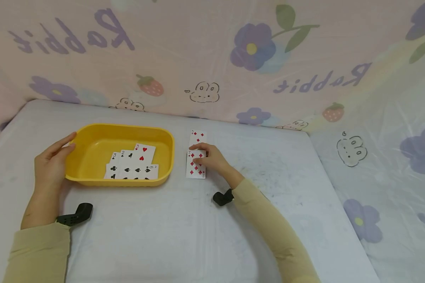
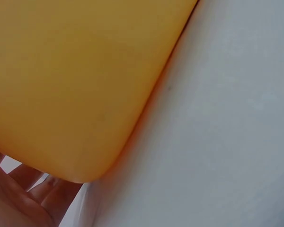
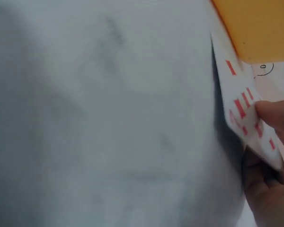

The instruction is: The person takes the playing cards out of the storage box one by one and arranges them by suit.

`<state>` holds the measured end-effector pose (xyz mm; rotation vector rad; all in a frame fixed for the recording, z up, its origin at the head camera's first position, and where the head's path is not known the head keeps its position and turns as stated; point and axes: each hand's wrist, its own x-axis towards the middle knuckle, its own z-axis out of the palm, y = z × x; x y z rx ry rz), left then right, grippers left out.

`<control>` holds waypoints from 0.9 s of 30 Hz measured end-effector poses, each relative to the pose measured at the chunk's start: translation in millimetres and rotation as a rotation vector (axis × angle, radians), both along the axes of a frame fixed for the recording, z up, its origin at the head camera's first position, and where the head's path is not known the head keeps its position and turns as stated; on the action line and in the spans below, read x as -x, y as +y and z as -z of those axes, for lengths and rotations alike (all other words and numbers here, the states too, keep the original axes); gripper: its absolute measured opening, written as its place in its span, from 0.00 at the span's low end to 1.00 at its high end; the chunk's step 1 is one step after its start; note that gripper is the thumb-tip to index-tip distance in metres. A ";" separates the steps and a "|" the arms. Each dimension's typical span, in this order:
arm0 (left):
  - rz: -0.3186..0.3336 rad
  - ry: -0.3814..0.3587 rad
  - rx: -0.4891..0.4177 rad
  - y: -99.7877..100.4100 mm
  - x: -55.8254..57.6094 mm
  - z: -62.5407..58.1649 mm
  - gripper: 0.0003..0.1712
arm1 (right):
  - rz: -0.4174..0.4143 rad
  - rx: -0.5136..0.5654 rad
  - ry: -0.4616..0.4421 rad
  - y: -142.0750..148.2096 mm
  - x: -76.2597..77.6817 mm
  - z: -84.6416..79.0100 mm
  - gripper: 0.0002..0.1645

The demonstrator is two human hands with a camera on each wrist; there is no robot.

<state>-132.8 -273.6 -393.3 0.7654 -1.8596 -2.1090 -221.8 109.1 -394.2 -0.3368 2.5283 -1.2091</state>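
A yellow plastic basin (image 1: 122,182) stands at left on the white table, several playing cards (image 1: 141,155) lying face up inside it. My left hand (image 1: 53,165) grips its left end, thumb at the rim; in the left wrist view the fingers (image 2: 57,196) reach round the basin's corner (image 2: 80,156). Right of the basin, my right hand (image 1: 212,159) pinches a seven of diamonds (image 1: 195,173). The right wrist view shows that card (image 3: 241,101) tilted, with the thumb (image 3: 277,113) on its face and other fingers behind it. A five of diamonds (image 1: 198,135) lies just beyond, partly covered.
Each wrist wears a black camera mount, one on the left (image 1: 79,214) and one on the right (image 1: 223,197). A printed cloth (image 1: 198,59) with flowers and rabbits hangs behind the table. The white tabletop (image 1: 156,236) extends toward me and to the right.
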 end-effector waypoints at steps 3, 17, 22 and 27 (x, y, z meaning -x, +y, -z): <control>-0.011 -0.006 -0.002 0.5 0.3 -0.8 0.20 | -0.021 -0.050 0.015 0.5 -4.5 -1.6 0.23; 0.013 0.032 -0.011 3.4 -1.5 -0.3 0.21 | -0.027 -0.170 0.199 -8.3 -10.3 -2.9 0.20; -0.002 0.035 -0.019 4.4 -1.5 -0.8 0.20 | 0.003 -0.074 0.230 -18.8 -5.7 -7.9 0.19; -0.014 0.009 -0.004 5.5 -0.8 -1.6 0.20 | 0.062 0.061 0.193 -34.0 -2.7 -18.5 0.19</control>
